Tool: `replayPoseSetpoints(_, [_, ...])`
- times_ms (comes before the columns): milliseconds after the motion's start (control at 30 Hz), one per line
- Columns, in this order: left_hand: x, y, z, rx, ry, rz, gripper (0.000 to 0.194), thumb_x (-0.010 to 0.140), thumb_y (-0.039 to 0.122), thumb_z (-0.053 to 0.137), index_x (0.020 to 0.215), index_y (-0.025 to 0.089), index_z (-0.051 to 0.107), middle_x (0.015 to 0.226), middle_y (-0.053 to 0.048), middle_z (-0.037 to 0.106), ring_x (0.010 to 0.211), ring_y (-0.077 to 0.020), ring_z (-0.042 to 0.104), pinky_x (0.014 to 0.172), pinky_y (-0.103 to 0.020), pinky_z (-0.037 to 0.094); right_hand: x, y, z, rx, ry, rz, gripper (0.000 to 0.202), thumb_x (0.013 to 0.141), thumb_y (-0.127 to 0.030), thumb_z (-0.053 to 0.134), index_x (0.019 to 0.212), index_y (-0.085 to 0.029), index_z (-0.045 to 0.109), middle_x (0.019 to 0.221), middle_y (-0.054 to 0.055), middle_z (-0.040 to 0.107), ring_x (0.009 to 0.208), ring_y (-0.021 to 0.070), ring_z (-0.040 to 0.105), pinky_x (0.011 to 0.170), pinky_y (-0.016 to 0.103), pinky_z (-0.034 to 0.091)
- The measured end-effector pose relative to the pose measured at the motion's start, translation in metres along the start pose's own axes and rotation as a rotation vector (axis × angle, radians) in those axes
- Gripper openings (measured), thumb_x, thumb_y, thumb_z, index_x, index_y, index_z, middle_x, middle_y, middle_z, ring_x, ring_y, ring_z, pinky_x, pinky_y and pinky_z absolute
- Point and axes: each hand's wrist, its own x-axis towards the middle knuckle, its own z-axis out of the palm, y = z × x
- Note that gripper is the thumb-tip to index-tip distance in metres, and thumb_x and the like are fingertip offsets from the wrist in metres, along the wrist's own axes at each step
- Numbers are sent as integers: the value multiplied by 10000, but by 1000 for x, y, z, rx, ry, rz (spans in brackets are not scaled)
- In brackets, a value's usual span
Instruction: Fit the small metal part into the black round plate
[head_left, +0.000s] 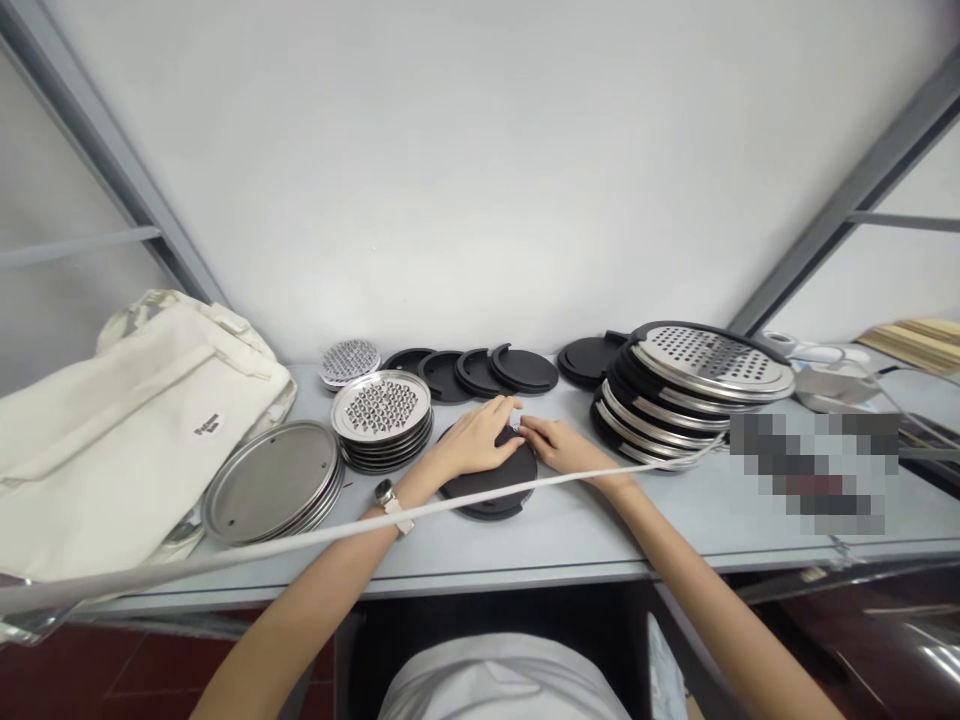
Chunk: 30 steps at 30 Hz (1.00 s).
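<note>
In front of me a round black disc (491,490) with a raised rim lies on the grey table. My left hand (476,437) rests across its upper part, fingers stretched out and thumb pointing right. At the disc's upper right edge, my right hand (553,445) has its fingers bent and pinched together near a small shiny spot; what they hold, if anything, is too small to make out. Left of the disc stands a stack of round metal grater plates (381,408). Further left is a pile of plain metal discs (274,480).
Several black discs (525,370) lie overlapping along the wall. On the right rises a tall stack of black-rimmed perforated plates (709,360). A cream bag (127,430) fills the left end. A pale cord (570,478) crosses the view above my forearms.
</note>
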Motion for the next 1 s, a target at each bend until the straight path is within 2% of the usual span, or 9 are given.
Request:
replayPoseSetpoints(67, [0, 0, 0, -30, 33, 59, 444, 869, 285, 549, 1271, 208, 377, 1231, -99, 515, 1193, -229, 478, 992, -374, 413, 0, 1, 0, 1, 3, 9, 305, 957, -332, 330, 885, -187, 589, 785, 55, 659, 683, 187, 581, 699, 300, 426])
replayPoseSetpoints(133, [0, 0, 1, -63, 36, 82, 501, 866, 257, 554, 1316, 225, 337, 1297, -99, 485, 1249, -226, 439, 1039, -391, 388, 0, 2, 0, 17, 6, 6, 306, 957, -339, 341, 953, -186, 606, 871, 79, 685, 757, 207, 614, 751, 319, 444])
replayPoseSetpoints(233, [0, -1, 1, -107, 1, 71, 534, 871, 247, 546, 1346, 214, 304, 1300, -105, 505, 1211, -224, 488, 1015, -381, 415, 0, 3, 0, 73, 11, -17, 322, 957, -340, 357, 1093, -192, 608, 1048, 103, 690, 942, 241, 633, 864, 349, 443])
replayPoseSetpoints(300, [0, -2, 1, -119, -20, 61, 497, 878, 259, 538, 1325, 196, 329, 1243, -100, 548, 1147, -222, 534, 967, -363, 444, 0, 3, 0, 101, 6, -22, 338, 960, -345, 356, 1117, -194, 615, 1080, 98, 689, 966, 247, 635, 882, 356, 443])
replayPoseSetpoints(433, [1, -1, -1, -60, -17, 85, 326, 893, 281, 521, 1201, 192, 460, 1174, -78, 584, 1111, -218, 538, 978, -359, 414, -1, 0, -1, 129, 1, -20, 355, 962, -355, 355, 1083, -181, 639, 1035, 90, 701, 908, 238, 645, 849, 349, 457])
replayPoseSetpoints(633, [1, -3, 1, -16, -20, 65, 369, 894, 286, 516, 1251, 217, 448, 1219, -62, 571, 1137, -215, 515, 1005, -364, 377, -2, -1, -2, 123, -11, -12, 353, 960, -358, 358, 1072, -161, 628, 998, 96, 698, 869, 228, 641, 824, 344, 462])
replayPoseSetpoints(800, [2, -4, 1, -34, 1, 90, 312, 886, 266, 528, 1187, 200, 478, 1176, -60, 595, 1104, -207, 539, 990, -355, 385, -3, 0, -1, 141, 16, -26, 336, 958, -360, 359, 1062, -169, 617, 992, 86, 694, 872, 218, 634, 824, 327, 460])
replayPoseSetpoints(1000, [5, -7, 6, -53, 46, 108, 306, 866, 215, 539, 1167, 198, 488, 1155, -68, 606, 1090, -207, 555, 976, -359, 393, -9, 0, 1, 111, 48, -27, 311, 947, -338, 361, 1049, -172, 604, 886, 57, 681, 760, 195, 613, 745, 312, 464])
